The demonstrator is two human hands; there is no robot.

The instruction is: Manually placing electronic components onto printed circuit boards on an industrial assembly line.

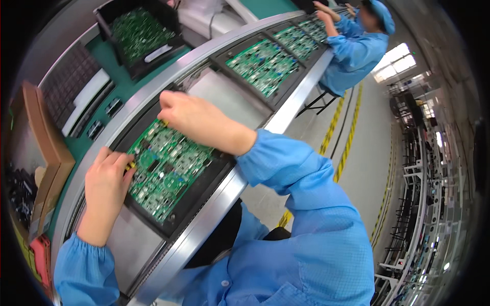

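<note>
A green circuit board [176, 176] packed with small parts lies in a black frame [201, 201] on the conveyor before me. At the board's left edge, my left hand [106, 176] is closed in a pinch on a small yellow-and-black component [131, 166]. My right hand [186, 115] reaches over the far edge of the board. Its fingers are curled together, and a small yellow part [164, 122] shows beneath the fingertips. Just what lies inside that grip is mostly hidden.
More framed boards [263, 66] line the conveyor toward a co-worker [352, 51] in blue. Beyond the metal rail stand a black bin [138, 38] of green boards, a component tray [69, 84] and a cardboard box [48, 158]. Yellow-black floor tape [332, 127] runs at right.
</note>
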